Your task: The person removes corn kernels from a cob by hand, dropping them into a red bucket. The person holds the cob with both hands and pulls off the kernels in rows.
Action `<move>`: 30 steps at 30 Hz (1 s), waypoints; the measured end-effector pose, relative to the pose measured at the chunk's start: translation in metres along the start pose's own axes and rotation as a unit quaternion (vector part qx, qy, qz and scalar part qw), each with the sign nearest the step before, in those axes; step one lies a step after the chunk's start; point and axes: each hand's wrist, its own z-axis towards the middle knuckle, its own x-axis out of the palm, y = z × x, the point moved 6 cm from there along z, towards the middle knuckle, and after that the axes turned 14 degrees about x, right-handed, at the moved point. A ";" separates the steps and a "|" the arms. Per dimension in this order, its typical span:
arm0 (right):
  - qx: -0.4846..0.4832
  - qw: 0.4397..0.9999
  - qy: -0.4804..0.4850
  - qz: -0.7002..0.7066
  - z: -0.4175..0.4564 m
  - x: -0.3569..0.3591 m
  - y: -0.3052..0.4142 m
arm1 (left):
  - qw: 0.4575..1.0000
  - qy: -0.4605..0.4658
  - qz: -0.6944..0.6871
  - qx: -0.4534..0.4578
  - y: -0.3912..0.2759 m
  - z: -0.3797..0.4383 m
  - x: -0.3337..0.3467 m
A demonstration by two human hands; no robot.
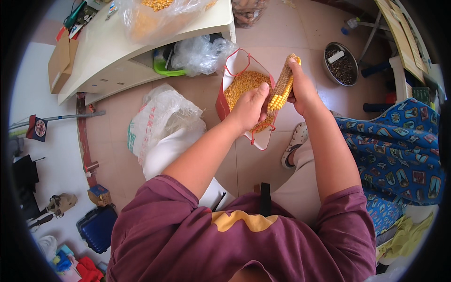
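My right hand (302, 86) grips a partly shelled dried corn cob (284, 86), its thumb near the upper end. Yellow kernels remain along the right side and lower end; the rest of the cob is bare. My left hand (249, 107) is beside the cob's lower end, thumb raised and fingers curled; whether its hidden fingertips hold anything cannot be told. Below both hands a red and white paper bag (221, 100) with red cord handles stands open on the floor, with loose corn kernels (248, 86) inside.
A white woven plastic sack (162, 116) lies left of the bag. Beyond it stands a cream table (105, 53) carrying a clear plastic bag of kernels (151, 21). A metal bowl (341, 72) of dark bits is on the floor at right, near blue patterned cloth (394, 141).
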 end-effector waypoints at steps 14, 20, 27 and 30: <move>-0.009 1.000 0.005 -0.022 -0.006 0.011 -0.007 | 0.932 -0.042 0.278 0.230 -0.021 -0.005 0.007; -0.001 1.000 0.018 -0.007 -0.009 0.015 -0.008 | 0.928 -0.059 0.286 0.231 -0.023 -0.006 0.006; 0.031 0.999 0.024 -0.020 -0.007 0.013 -0.007 | 0.988 -0.074 0.052 0.129 0.008 0.003 -0.003; 0.036 0.999 0.004 0.003 -0.009 0.011 -0.006 | 0.997 -0.045 -0.034 0.060 0.010 0.003 -0.003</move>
